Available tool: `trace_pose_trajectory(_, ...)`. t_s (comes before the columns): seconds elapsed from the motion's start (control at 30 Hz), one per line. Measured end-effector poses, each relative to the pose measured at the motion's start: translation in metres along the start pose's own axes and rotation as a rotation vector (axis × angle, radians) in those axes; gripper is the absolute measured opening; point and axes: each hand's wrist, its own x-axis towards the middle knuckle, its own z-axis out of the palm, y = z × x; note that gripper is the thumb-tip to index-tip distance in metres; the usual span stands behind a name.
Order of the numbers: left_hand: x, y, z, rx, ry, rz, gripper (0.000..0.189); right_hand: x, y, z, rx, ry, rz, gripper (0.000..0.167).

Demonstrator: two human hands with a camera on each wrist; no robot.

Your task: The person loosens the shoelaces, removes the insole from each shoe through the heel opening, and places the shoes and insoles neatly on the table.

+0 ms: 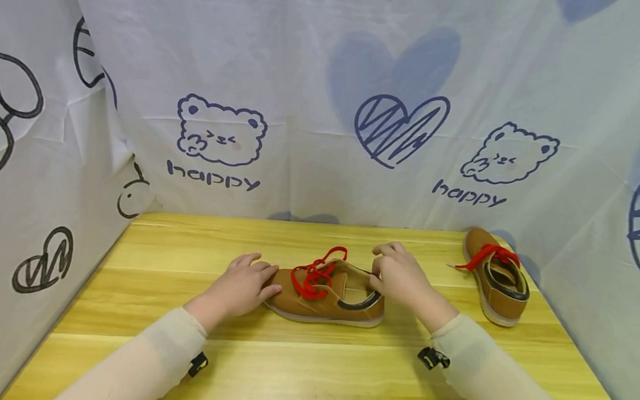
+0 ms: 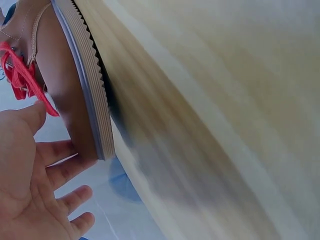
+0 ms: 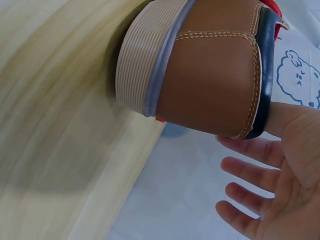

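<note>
A brown leather shoe (image 1: 304, 307) with a tied red lace (image 1: 312, 281) rests sole-down on the table, toe to the left. At its toe is my left hand (image 1: 243, 284); in the left wrist view, extended fingers (image 2: 62, 170) touch the toe tip, and the thumb is spread near a lace end. My right hand (image 1: 400, 277) is at the heel. The right wrist view shows it pinching the dark padded collar (image 3: 265, 75), thumb at the inner side and index finger outside, the other fingers spread loosely.
A matching brown shoe (image 1: 504, 307) with a red lace stands at the table's right rear, toe pointing away. The yellow wood-grain table (image 1: 297, 372) meets a printed white cloth (image 1: 309, 193) at the back, with more cloth at both sides.
</note>
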Motion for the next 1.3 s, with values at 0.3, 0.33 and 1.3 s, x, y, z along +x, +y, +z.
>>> trace_pose_trajectory(0.3,0.0,0.004,0.009,-0.032,0.012,-0.015,0.071,0.0,-0.014,-0.003,0.027,0.038,-0.062,0.007)
trace_pose_trajectory(0.33,0.0,0.005,0.009,-0.035,0.018,-0.012,0.072,0.001,-0.015,-0.003,0.035,0.035,-0.076,0.007)
trace_pose_trajectory(1.3,0.003,0.014,0.01,-0.045,0.018,-0.004,0.08,0.026,-0.031,0.017,0.091,-0.31,0.031,0.027)
